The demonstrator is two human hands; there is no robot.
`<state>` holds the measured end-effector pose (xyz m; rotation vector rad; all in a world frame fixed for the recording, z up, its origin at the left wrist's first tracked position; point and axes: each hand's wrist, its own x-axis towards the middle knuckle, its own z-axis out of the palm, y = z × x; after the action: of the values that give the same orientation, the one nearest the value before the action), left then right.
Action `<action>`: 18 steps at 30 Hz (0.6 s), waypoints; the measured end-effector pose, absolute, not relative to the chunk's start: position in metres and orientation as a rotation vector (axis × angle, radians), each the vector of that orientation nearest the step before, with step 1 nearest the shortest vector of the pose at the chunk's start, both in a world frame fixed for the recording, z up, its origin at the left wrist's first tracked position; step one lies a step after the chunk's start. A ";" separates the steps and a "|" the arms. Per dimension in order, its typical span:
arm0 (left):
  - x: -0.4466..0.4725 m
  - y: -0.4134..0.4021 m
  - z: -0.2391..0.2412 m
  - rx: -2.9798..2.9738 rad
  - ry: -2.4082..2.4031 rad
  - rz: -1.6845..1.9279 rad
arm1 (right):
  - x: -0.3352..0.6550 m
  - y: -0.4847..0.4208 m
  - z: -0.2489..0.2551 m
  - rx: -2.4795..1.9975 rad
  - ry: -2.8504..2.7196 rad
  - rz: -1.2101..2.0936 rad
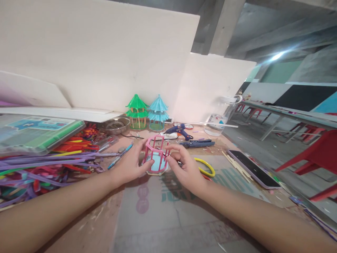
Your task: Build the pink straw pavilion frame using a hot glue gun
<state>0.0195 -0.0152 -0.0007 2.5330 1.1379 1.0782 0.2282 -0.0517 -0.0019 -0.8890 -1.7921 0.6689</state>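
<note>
Between my hands stands a small pink pavilion frame [150, 149], with thin upright posts, a many-sided ring on top and a light blue base [157, 162]. My left hand [134, 160] grips its left side, thumb in front and fingers behind. On the right, my right hand [185, 167] has thumb and forefinger closed about a thin pink post [167, 149] at the frame's edge. Whether that post is fixed to the base I cannot tell. Yellow-handled scissors [207, 168] lie by my right hand, their blades mostly hidden behind it.
Green [136, 110] and blue [158, 111] model pavilions stand at the back. Near them lie a glue gun [180, 131] and dark blue pliers [197, 143]. Coloured craft strips [52, 163] and a plastic case [39, 135] fill the left; a phone [254, 168] lies right.
</note>
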 end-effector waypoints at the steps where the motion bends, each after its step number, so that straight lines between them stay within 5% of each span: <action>1: 0.020 -0.016 0.000 2.533 1.142 1.077 | 0.228 -0.051 -0.001 -0.864 -1.740 0.694; 11: 0.017 -0.015 0.000 2.523 1.141 1.048 | 0.229 -0.041 0.001 -0.917 -1.663 0.746; 18: 0.016 -0.014 0.001 2.441 1.191 1.036 | 0.257 -0.021 0.011 -1.176 -2.037 0.366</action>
<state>0.0156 -0.0137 0.0006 2.4408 1.1910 1.0363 0.2567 -0.0210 0.0112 -1.1757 -2.0372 0.3664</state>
